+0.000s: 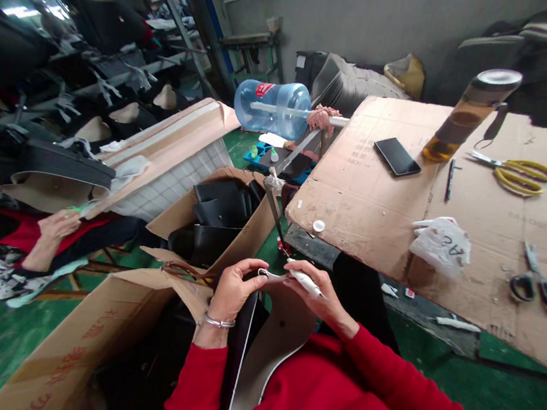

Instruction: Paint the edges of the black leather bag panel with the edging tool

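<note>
While the two bare hands are meeting just in front of the red sweater point(330, 390), a dark bag piece point(288, 321) with a pale inner side is hanging below the fingers, its lower end reaching down against the sweater. Its narrow top edge is stretching between the hands, with the left thumb and forefinger pinching one end and the right fingertips lying close at the other; whether those are also gripping it, I cannot tell. The left hand point(236, 292) is closing its thumb and forefinger down to the thickness of that edge, its wrist standing nearly upright and wearing a silver bracelet point(218, 321). The right hand point(322, 297) is curling around a white tube point(307, 282), its fingers drawn in against it and the nozzle pointing away from the body, while the forearm is slanting in from the lower right. Beside the left arm, an open cardboard box point(78, 347) is standing, and another box point(245, 245) is holding black bags point(225, 212) beyond. On the cardboard-covered table point(368, 211), a white cap point(318, 226), a phone point(397, 157), a crumpled plastic bag point(442, 246) and black-handled scissors point(537, 273) are lying. Farther left, a co-worker's hand point(56, 225) is touching a long pale board.
</note>
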Demonstrator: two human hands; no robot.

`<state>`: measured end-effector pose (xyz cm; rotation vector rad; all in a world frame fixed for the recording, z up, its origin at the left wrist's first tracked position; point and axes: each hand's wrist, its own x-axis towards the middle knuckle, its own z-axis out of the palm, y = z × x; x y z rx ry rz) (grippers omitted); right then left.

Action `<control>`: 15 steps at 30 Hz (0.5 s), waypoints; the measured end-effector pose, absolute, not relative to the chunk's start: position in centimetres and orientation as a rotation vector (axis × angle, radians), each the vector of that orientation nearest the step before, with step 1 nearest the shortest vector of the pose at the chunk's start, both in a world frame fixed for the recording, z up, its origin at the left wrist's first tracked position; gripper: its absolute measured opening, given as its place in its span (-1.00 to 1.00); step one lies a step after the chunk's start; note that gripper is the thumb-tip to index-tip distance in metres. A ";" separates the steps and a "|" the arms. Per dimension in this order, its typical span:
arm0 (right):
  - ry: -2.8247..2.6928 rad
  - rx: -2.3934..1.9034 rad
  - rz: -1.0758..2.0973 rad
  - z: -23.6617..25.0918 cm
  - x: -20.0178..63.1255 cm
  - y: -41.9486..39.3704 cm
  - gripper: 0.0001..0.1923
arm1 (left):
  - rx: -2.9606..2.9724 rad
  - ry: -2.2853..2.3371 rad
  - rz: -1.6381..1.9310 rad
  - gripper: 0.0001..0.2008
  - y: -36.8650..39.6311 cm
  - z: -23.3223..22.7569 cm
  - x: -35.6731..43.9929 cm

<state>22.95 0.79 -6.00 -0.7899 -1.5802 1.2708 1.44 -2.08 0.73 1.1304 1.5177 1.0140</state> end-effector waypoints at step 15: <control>-1.544 -0.790 1.304 -5.4 22.8 0.6 -0.76 | 1.451 1.668 0.893 -0.88 -2.4 2.2 1.7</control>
